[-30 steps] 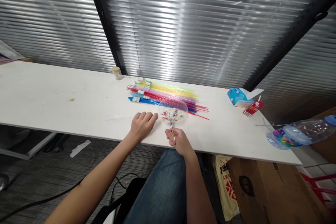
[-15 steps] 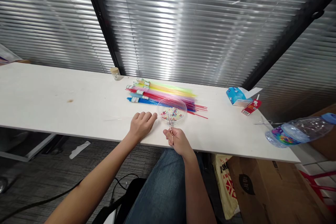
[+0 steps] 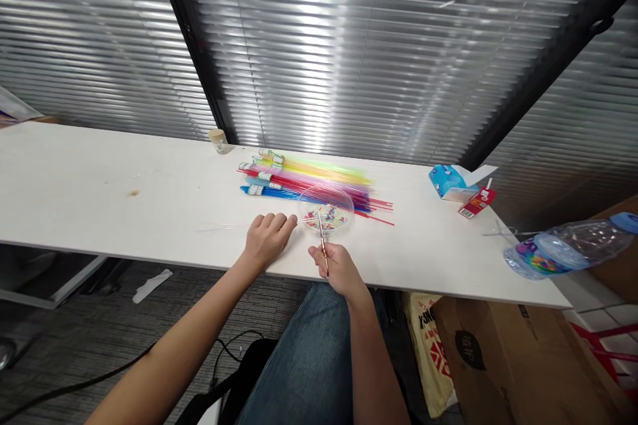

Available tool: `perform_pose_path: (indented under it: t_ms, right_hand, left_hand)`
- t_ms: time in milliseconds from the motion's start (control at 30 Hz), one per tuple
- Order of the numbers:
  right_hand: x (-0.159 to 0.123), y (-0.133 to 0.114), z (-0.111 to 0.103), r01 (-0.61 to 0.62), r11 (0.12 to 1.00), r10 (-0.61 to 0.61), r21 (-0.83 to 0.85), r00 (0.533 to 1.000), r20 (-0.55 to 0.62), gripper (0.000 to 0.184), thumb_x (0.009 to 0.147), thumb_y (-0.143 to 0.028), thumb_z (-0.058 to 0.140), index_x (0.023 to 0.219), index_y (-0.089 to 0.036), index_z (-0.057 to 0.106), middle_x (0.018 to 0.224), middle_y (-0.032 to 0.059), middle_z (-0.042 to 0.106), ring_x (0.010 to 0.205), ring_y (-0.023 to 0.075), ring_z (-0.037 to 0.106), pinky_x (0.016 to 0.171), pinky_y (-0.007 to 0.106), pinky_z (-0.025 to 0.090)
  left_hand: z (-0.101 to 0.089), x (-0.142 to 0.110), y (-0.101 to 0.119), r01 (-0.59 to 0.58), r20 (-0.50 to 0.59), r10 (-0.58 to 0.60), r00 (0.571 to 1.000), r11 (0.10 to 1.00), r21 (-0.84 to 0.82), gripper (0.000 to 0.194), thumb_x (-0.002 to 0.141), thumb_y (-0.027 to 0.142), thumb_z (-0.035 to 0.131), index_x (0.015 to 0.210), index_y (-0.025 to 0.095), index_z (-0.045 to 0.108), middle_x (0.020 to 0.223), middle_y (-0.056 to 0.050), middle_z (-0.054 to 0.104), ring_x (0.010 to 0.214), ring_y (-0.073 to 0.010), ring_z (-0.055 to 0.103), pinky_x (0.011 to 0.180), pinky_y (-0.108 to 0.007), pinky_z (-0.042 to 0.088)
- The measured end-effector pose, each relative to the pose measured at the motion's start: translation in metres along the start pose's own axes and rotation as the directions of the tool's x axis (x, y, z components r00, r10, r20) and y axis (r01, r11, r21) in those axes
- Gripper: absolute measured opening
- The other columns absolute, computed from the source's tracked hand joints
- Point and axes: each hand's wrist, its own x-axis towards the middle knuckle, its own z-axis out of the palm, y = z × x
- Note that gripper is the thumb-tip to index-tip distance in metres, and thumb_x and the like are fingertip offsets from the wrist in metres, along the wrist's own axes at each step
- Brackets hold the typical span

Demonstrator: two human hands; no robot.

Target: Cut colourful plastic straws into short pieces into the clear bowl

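My left hand [image 3: 270, 237] is closed around thin clear straws [image 3: 219, 226]. Their long ends trail left over the table, and their short ends poke out over a round clear bowl [image 3: 351, 214]. Small multicoloured cut pieces [image 3: 329, 218] lie in the bowl. Scissors [image 3: 321, 234] are gripped in my right hand [image 3: 339, 267], blades pointing away from me over the bowl's near side and meeting the straw ends. Whether the blades are apart is too small to tell. Just behind the bowl lie bundles of coloured straws: blue [image 3: 282, 193], red [image 3: 294, 184] and yellow [image 3: 319, 169] among them.
A small corked jar [image 3: 218, 140] stands at the table's back edge. On the right are a blue tissue pack [image 3: 446, 180], a red drink carton [image 3: 477, 203] and a large plastic bottle [image 3: 563, 251] lying down. A cardboard box [image 3: 518, 352] is below the white table [image 3: 80, 186].
Almost nothing differs. Both hands keep their place and grip over the bowl; the view has shifted very slightly.
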Motion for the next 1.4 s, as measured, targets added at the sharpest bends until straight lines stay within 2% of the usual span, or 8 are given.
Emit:
perform_pose_path:
  t_ms: [133,300,433,867,1033,1267,1333,1400]
  right_hand:
    - [0.000,0.000,0.000,0.008,1.000,-0.008,-0.004,1.000,0.002,0.045,0.089,-0.054,0.055,0.060,-0.021,0.045,0.050,-0.0042,0.044,0.049,0.0105,0.040,0.051,0.025,0.030]
    - [0.000,0.001,0.000,0.014,1.000,-0.014,-0.024,1.000,-0.002,0.046,0.090,-0.053,0.054,0.059,-0.021,0.044,0.051,-0.0038,0.044,0.050,0.0108,0.041,0.052,0.025,0.031]
    - [0.001,0.001,0.001,0.009,1.000,-0.009,-0.016,1.000,-0.013,0.047,0.088,-0.056,0.056,0.059,-0.021,0.045,0.050,-0.0036,0.044,0.049,0.0111,0.040,0.051,0.025,0.031]
    - [0.001,0.005,0.003,-0.053,0.984,0.057,0.169,0.998,-0.022,0.044,0.082,-0.061,0.059,0.066,-0.021,0.048,0.048,-0.0067,0.037,0.044,0.0093,0.033,0.045,0.024,0.025]
    - [-0.001,0.006,0.004,-0.051,0.963,0.059,0.264,0.998,-0.020,0.043,0.082,-0.059,0.061,0.069,-0.020,0.049,0.047,-0.0084,0.033,0.043,0.0082,0.028,0.043,0.024,0.021]
    - [0.002,0.009,0.009,0.005,0.907,0.021,0.421,0.998,-0.058,0.043,0.079,-0.059,0.066,0.069,-0.020,0.050,0.049,-0.0080,0.033,0.042,0.0062,0.023,0.042,0.024,0.017]
    - [-0.001,0.000,0.009,0.052,0.872,0.014,0.487,0.991,-0.131,0.049,0.073,-0.064,0.069,0.066,-0.021,0.048,0.048,-0.0086,0.030,0.040,0.0060,0.022,0.040,0.024,0.016]
    - [-0.012,-0.012,0.003,0.141,0.829,0.020,0.541,0.960,-0.280,0.053,0.070,-0.069,0.069,0.062,-0.022,0.045,0.046,-0.0093,0.025,0.038,0.0056,0.018,0.038,0.023,0.013]
  left_hand:
    - [0.000,0.000,0.000,0.026,0.039,-0.025,0.999,0.999,-0.021,0.018,0.096,0.020,0.048,0.089,0.023,0.064,0.067,-0.002,0.058,0.060,-0.0158,0.047,0.059,-0.034,0.026]
    - [0.000,0.000,0.000,-0.049,-0.054,0.053,0.997,0.997,0.060,0.013,0.095,0.019,0.051,0.090,0.022,0.063,0.065,-0.001,0.057,0.060,-0.0166,0.046,0.059,-0.033,0.025]
    - [0.001,0.000,0.000,-0.056,-0.063,0.061,0.996,0.995,0.085,0.012,0.094,0.019,0.052,0.090,0.021,0.063,0.065,-0.001,0.057,0.060,-0.0165,0.045,0.059,-0.033,0.025]
    - [0.001,0.000,-0.001,0.023,0.019,-0.023,1.000,1.000,0.020,0.016,0.096,0.020,0.048,0.089,0.021,0.063,0.067,-0.002,0.059,0.062,-0.0168,0.048,0.060,-0.033,0.029]
    - [0.002,0.003,-0.007,0.036,-0.023,-0.035,0.999,0.999,0.038,0.017,0.097,0.022,0.047,0.089,0.020,0.062,0.068,-0.002,0.060,0.062,-0.0174,0.048,0.061,-0.032,0.031]
    - [0.018,0.048,-0.023,0.111,-0.183,-0.130,0.975,0.988,-0.107,0.014,0.095,0.018,0.044,0.093,0.018,0.058,0.070,-0.003,0.059,0.063,-0.0178,0.052,0.060,-0.029,0.035]
    - [0.026,0.068,-0.031,0.119,-0.230,-0.151,0.961,0.982,-0.147,0.014,0.095,0.018,0.044,0.094,0.019,0.057,0.072,-0.003,0.060,0.064,-0.0178,0.054,0.060,-0.029,0.036]
    - [0.036,0.087,-0.039,0.120,-0.268,-0.163,0.949,0.978,-0.170,0.014,0.094,0.018,0.043,0.093,0.019,0.057,0.073,-0.004,0.061,0.065,-0.0180,0.055,0.061,-0.029,0.037]
